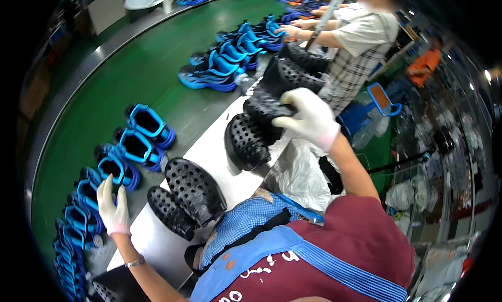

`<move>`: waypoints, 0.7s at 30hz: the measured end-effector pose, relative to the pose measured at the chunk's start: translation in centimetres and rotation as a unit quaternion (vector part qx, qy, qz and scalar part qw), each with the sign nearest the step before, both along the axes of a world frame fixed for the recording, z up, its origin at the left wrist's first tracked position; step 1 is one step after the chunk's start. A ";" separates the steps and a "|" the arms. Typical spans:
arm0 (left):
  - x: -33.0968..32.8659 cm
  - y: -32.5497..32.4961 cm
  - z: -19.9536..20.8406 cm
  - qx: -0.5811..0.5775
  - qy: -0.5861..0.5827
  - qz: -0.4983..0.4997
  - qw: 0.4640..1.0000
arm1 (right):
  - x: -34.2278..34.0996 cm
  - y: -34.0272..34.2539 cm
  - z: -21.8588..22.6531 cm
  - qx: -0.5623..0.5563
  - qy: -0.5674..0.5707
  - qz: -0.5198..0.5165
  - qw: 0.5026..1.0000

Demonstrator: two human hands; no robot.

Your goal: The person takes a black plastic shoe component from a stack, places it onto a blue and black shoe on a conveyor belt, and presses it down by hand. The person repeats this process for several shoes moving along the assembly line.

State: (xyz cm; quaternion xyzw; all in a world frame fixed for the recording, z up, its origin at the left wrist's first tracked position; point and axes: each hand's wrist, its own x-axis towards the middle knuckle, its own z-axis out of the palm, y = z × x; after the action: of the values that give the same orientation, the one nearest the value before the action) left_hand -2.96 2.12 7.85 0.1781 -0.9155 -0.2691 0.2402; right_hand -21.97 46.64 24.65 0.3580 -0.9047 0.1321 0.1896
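Note:
My left hand [113, 207], in a white glove, is open with its fingers apart. Its fingertips reach the edge of a blue-and-black shoe [118, 165] in the row on the left; whether they touch it I cannot tell. On the right, my gloved right hand [308, 116] has thumb and fingers around the end of a black perforated shoe form [265, 107]. Beside that form stands another perforated form [247, 140] on the white worktop [209, 145]. Nearer me, a larger perforated form [192, 189] and a smaller one [170, 210] lie side by side.
Blue shoes [213, 72] stand in a row on the green surface [130, 77] beyond the worktop. More black forms [293, 74] sit at the worktop's far end, near a co-worker [361, 46] in a checked apron. Clear plastic bags [300, 174] hang by my right arm.

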 end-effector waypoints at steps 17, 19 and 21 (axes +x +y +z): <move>-0.5 4.1 2.7 0.662 0.236 -0.231 0.673 | 5.7 -25.3 -0.9 0.163 -0.247 0.290 0.910; -0.1 3.1 1.8 0.675 0.241 -0.183 0.672 | 6.2 -26.9 -0.5 0.192 -0.260 0.289 0.901; -0.2 2.6 1.0 0.671 0.255 -0.163 0.677 | 6.5 -27.7 -1.2 0.161 -0.246 0.296 0.909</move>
State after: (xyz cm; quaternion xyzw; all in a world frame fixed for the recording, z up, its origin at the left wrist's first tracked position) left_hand -3.12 4.67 8.85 0.0636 -0.4076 -0.8809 0.2323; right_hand -15.42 18.91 23.42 0.5910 -0.7842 0.1189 -0.1470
